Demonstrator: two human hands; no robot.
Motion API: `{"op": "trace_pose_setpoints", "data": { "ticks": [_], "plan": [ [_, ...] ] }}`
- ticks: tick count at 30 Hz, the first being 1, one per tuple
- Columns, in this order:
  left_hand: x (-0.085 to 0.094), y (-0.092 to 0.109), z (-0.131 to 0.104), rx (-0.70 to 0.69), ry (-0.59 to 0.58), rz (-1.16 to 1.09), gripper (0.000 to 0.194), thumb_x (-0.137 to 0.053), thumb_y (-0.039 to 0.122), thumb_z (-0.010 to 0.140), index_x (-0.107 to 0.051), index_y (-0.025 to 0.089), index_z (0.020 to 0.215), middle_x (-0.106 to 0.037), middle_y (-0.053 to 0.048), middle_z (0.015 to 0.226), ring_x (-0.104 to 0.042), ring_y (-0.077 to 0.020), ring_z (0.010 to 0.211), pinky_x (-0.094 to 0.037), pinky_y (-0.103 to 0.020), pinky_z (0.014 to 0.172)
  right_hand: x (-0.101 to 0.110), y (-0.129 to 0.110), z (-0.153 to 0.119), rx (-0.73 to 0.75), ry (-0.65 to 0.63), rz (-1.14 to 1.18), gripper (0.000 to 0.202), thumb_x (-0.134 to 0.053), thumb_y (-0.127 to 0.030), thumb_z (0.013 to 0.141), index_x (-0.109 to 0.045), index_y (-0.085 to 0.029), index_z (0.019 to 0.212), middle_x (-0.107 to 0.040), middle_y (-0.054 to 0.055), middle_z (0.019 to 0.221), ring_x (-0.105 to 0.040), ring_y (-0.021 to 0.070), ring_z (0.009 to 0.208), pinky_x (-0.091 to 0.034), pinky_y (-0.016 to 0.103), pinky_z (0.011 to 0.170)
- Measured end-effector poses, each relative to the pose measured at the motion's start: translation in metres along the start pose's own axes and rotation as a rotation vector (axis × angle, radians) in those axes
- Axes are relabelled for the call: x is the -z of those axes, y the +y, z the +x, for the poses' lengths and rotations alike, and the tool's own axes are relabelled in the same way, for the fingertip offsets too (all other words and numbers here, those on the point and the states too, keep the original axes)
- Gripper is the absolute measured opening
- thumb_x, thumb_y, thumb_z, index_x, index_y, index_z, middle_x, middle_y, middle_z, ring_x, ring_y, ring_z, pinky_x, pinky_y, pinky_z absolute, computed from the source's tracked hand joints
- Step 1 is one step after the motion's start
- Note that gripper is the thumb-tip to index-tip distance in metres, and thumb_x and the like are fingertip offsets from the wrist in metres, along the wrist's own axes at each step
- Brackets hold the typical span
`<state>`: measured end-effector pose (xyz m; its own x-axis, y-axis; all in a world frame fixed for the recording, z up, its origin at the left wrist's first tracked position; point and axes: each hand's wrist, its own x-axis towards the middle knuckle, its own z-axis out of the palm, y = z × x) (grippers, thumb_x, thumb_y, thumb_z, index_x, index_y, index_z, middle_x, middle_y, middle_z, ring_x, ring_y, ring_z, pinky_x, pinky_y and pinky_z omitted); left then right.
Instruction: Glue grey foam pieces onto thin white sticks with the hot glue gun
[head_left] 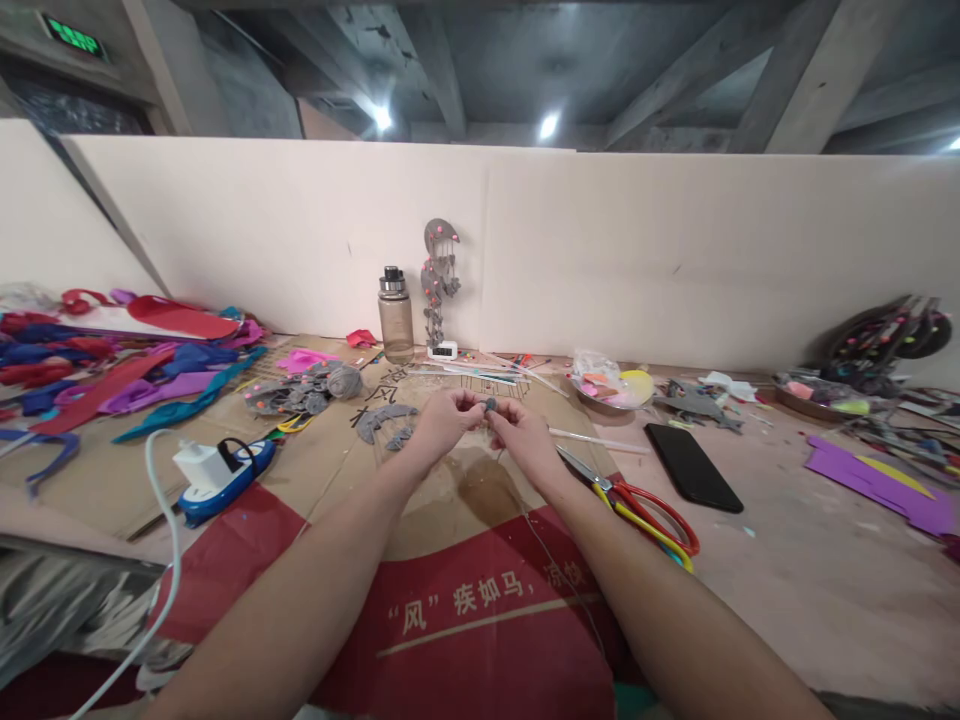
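Cardboard (330,470) covers part of the counter (802,570), where left hand (448,420) and right hand (523,432) meet, pinching a small grey piece (490,405) that might drop if fingertip pressure slackens.

Holds left hand (448,412) and right hand (523,430) close together on bare, outstretched arms (319,565), with fingers (468,402) bent and pinching.

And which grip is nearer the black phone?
Right. The right grip is to the left of the black phone; the left grip is farther left.
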<state>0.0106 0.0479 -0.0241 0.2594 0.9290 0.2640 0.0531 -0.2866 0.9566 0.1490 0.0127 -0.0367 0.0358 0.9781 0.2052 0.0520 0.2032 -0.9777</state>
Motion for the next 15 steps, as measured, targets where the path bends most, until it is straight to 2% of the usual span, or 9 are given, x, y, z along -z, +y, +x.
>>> {"op": "trace_pose_setpoints", "data": {
  "ticks": [3,6,9,12,15],
  "plan": [
    [-0.002,0.005,-0.004,0.058,-0.023,-0.121,0.017,-0.070,0.029,0.067,-0.064,0.013,0.068,-0.056,0.002,0.055,-0.048,-0.0075,0.052,-0.038,-0.021,0.054,0.001,-0.006,-0.001,-0.029,0.084,0.032,0.025,-0.066,-0.041,0.066,-0.058,-0.018,0.071,-0.055,-0.004,0.060,-0.039,0.0064,0.049,-0.030,0.021,0.046],
    [-0.001,0.010,-0.006,0.195,-0.140,-0.322,0.022,-0.075,0.031,0.066,-0.065,0.011,0.070,-0.060,0.000,0.060,-0.051,-0.0067,0.053,-0.042,-0.020,0.055,0.003,-0.014,-0.001,-0.114,0.101,0.182,0.022,-0.067,-0.035,0.059,-0.055,-0.018,0.066,-0.055,-0.005,0.057,-0.031,0.0046,0.044,-0.022,0.021,0.043],
    [0.002,0.013,-0.006,0.303,-0.207,-0.390,0.025,-0.077,0.030,0.066,-0.069,0.010,0.077,-0.065,-0.004,0.067,-0.056,-0.0075,0.056,-0.047,-0.021,0.059,0.006,-0.019,-0.001,-0.151,0.119,0.216,0.019,-0.065,-0.030,0.053,-0.052,-0.019,0.062,-0.050,-0.007,0.050,-0.026,0.0039,0.042,-0.015,0.022,0.042],
    [0.005,0.013,-0.005,0.311,-0.213,-0.381,0.025,-0.077,0.029,0.067,-0.070,0.010,0.082,-0.069,-0.007,0.074,-0.060,-0.0092,0.060,-0.050,-0.023,0.062,0.008,-0.019,-0.001,-0.156,0.143,0.174,0.018,-0.063,-0.029,0.052,-0.052,-0.019,0.061,-0.044,-0.009,0.046,-0.023,0.0042,0.040,-0.013,0.023,0.042],
    [0.005,0.013,-0.006,0.277,-0.217,-0.316,0.024,-0.077,0.030,0.068,-0.071,0.010,0.079,-0.069,-0.007,0.072,-0.060,-0.0095,0.059,-0.050,-0.023,0.061,0.008,-0.016,0.000,-0.152,0.138,0.142,0.017,-0.061,-0.031,0.053,-0.051,-0.020,0.061,-0.045,-0.008,0.046,-0.023,0.0049,0.041,-0.014,0.023,0.043]
  ]
}}
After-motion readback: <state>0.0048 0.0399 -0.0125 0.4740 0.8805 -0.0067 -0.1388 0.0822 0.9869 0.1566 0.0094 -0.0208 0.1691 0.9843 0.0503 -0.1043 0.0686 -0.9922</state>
